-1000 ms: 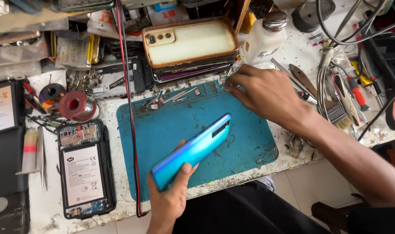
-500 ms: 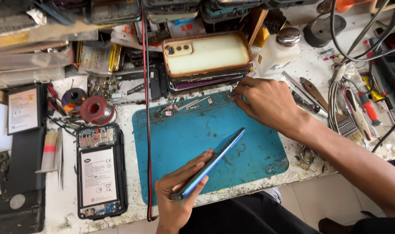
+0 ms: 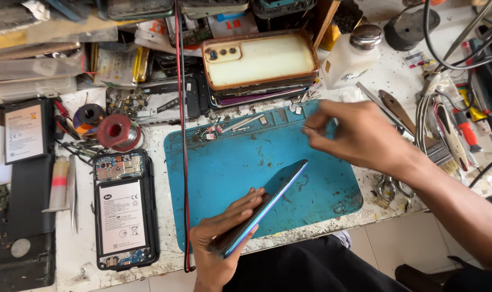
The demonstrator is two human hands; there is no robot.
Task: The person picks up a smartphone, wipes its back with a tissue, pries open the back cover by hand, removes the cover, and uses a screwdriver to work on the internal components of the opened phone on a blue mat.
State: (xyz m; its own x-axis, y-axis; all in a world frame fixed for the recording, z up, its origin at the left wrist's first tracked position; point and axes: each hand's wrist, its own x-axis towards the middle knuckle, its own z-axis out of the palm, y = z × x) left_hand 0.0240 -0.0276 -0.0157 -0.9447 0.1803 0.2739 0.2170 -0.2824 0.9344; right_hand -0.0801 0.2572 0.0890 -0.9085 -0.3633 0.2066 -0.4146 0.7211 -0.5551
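Steadiness matters here: the left hand [image 3: 219, 243] grips the blue smartphone [image 3: 265, 208] tilted on edge above the blue repair mat [image 3: 310, 178], while the right hand [image 3: 359, 135] has its fingers [image 3: 316, 127] pinched closed on a tiny metal part, likely a screw, best kept low over the mat.
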